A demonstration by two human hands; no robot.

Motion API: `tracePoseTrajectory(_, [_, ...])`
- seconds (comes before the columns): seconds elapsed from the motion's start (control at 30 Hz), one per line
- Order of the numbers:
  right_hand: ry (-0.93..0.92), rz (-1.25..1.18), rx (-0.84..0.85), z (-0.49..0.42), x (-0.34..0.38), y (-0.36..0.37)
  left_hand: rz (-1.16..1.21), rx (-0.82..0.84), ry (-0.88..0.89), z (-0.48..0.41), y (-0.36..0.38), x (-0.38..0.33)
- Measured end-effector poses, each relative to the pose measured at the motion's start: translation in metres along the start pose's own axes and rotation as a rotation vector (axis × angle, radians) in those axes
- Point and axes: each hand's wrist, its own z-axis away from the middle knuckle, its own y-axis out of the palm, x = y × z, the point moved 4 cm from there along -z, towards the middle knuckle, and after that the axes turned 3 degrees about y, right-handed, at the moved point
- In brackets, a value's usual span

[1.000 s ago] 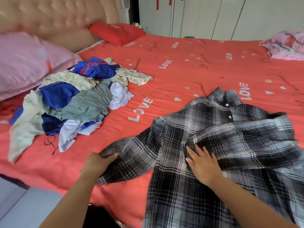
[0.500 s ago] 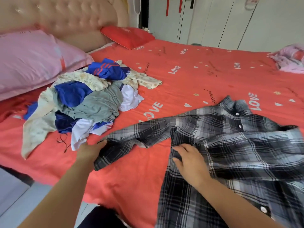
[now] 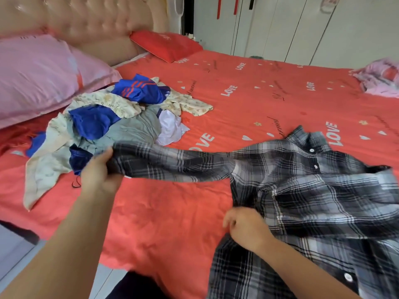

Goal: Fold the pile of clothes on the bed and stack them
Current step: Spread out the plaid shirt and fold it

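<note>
My left hand (image 3: 98,169) grips the sleeve end of the plaid shirt (image 3: 313,190), which lies spread on the red bedspread (image 3: 172,212) just beside the clothes pile (image 3: 129,130). My right hand (image 3: 246,227) sits at the shirt's side edge, fingers curled, pinch unclear.

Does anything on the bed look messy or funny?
Yes. The clothes pile beside the pink pillow is a tangled heap, unfolded. The plaid shirt lies rumpled, its sleeve held out by the left hand.

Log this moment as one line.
left hand grips plaid shirt sleeve | right hand at shirt edge, grip unclear | pile unfolded
</note>
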Motion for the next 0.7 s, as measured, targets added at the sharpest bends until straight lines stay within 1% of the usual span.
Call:
tracePoseTrajectory(0.03, [-0.018,0.023,0.074,0.004,-0.001,0.001,0.066,-0.01,0.006,0.0,0.013,-0.008])
tracePoseTrajectory(0.07, [-0.031,0.02,0.105,0.007,-0.003,0.001,0.141,0.01,0.011,0.002,0.03,-0.015])
tracePoseTrajectory(0.1, [-0.04,-0.012,0.091,0.009,-0.004,-0.004,0.209,0.054,0.015,0.005,0.05,-0.019])
tracePoseTrajectory(0.17, [-0.012,-0.146,-0.004,0.012,-0.008,-0.02,0.275,0.166,0.021,0.019,0.097,-0.023])
tracePoseTrajectory(0.23, [0.05,-0.29,-0.091,0.017,-0.019,-0.04,0.295,0.318,0.014,0.041,0.146,-0.02])
tracePoseTrajectory(0.37, [0.202,-0.481,-0.214,0.036,-0.067,-0.075,0.24,0.637,0.005,0.103,0.248,0.014])
tracePoseTrajectory(0.5, [0.406,-0.668,-0.372,0.065,-0.137,-0.105,0.033,0.87,-0.055,0.187,0.33,0.086])
tracePoseTrajectory(0.57, [0.519,-0.864,-0.457,0.083,-0.174,-0.114,-0.128,0.973,-0.109,0.228,0.354,0.128])
tracePoseTrajectory(0.63, [0.649,-1.108,-0.543,0.103,-0.21,-0.118,-0.38,1.166,-0.067,0.263,0.364,0.17])
tracePoseTrajectory(0.67, [0.716,-1.185,-0.58,0.113,-0.226,-0.117,-0.548,1.269,-0.023,0.276,0.362,0.192])
tracePoseTrajectory(0.7, [0.772,-1.232,-0.616,0.121,-0.24,-0.116,-0.71,1.333,0.027,0.281,0.355,0.214])
